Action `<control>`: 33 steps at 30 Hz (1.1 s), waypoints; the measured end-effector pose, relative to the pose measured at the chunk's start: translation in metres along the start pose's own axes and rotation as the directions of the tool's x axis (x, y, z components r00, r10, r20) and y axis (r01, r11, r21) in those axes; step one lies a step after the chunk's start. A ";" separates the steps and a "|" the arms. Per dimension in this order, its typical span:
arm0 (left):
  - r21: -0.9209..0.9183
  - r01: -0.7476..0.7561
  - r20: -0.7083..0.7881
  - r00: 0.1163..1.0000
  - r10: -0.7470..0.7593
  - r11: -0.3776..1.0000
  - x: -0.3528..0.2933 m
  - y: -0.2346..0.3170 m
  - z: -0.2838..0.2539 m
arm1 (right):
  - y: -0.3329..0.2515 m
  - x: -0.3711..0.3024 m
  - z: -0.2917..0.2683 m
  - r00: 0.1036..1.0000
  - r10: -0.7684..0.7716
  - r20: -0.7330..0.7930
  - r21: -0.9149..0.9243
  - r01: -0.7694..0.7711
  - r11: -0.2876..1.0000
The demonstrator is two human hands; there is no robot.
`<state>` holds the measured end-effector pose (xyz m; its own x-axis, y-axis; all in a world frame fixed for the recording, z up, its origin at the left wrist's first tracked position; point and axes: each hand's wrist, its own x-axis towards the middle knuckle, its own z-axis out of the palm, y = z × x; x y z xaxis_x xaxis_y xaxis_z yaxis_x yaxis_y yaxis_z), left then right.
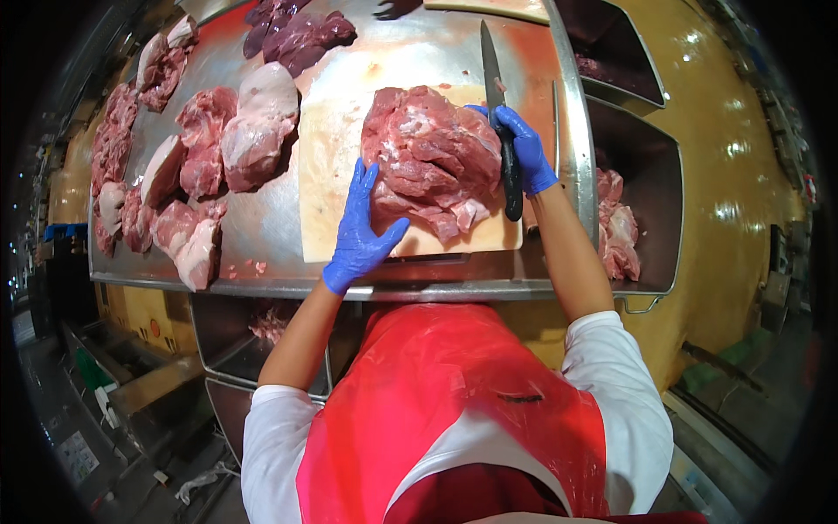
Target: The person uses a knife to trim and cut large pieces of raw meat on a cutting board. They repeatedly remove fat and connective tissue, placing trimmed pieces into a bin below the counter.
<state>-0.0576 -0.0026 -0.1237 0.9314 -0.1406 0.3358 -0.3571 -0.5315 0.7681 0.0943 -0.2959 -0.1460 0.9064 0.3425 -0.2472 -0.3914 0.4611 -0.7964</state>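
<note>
A large piece of boned raw meat (428, 162), pink-red with folds and pale fat, lies on a pale cutting board (327, 210). My left hand (360, 234), in a blue glove, rests against its left side and near edge with the thumb spread from the fingers. At its right side, my gloved right hand (529, 155) is closed around the black handle of a knife (491, 65). The long blade points away from me, with a scrap of meat on it. One fingertip shows left of the knife, by the meat; the other fingers are partly hidden.
Several meat pieces (259, 131) lie left on the steel table (262, 231), dark liver-like organs (305, 39) at the far left. Metal bins with meat (620, 240) stand along the right edge; another bin (231, 341) sits below the front edge. A thin rod (556, 127) lies right of the knife.
</note>
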 end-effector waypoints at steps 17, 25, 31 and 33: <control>-0.003 0.269 -0.404 0.880 -0.248 0.963 -0.091 -0.019 -0.067 | 0.082 -0.111 0.164 0.872 -0.254 0.419 -0.886 0.454 0.097; 0.007 0.231 -0.399 0.893 -0.210 0.973 -0.096 -0.009 -0.059 | 0.072 -0.151 0.139 0.957 0.025 0.290 -0.954 0.291 -0.070; 0.014 0.177 -0.407 0.900 -0.156 0.984 -0.083 0.004 -0.035 | 0.034 -0.190 0.119 0.950 0.164 0.264 -0.942 0.291 -0.167; 0.028 0.152 -0.408 0.904 -0.128 0.988 -0.079 0.007 -0.034 | 0.015 -0.207 0.110 0.944 0.268 0.191 -0.934 0.258 -0.245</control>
<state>-0.1359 0.0331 -0.1260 0.8589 0.2817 0.4277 -0.2090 -0.5697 0.7949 -0.1163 -0.2698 -0.0465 0.7210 0.6032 -0.3411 0.4785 -0.7894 -0.3847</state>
